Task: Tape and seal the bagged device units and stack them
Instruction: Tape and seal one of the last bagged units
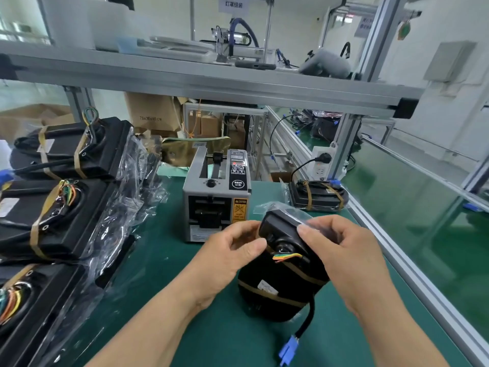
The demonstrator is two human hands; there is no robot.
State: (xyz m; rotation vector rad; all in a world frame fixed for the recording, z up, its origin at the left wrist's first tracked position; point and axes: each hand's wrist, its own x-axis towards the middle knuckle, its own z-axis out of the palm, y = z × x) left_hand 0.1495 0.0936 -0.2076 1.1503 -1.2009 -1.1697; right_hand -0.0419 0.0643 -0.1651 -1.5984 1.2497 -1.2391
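Your left hand [232,251], right hand [344,250] both pinching crinkly clear bag [284,209] on rounded black plastic unit [280,284], lower centre; boxy grey tape dispenser [215,200] behind.

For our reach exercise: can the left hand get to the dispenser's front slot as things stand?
Probably yes: the left hand is just before the dispenser, nothing between them. It holds the unit, though, and must let go first.

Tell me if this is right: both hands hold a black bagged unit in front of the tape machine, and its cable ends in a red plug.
Not quite: the head view shows the plug is blue, not red. The left hand and right hand do hold the black bagged unit in front of the tape machine.
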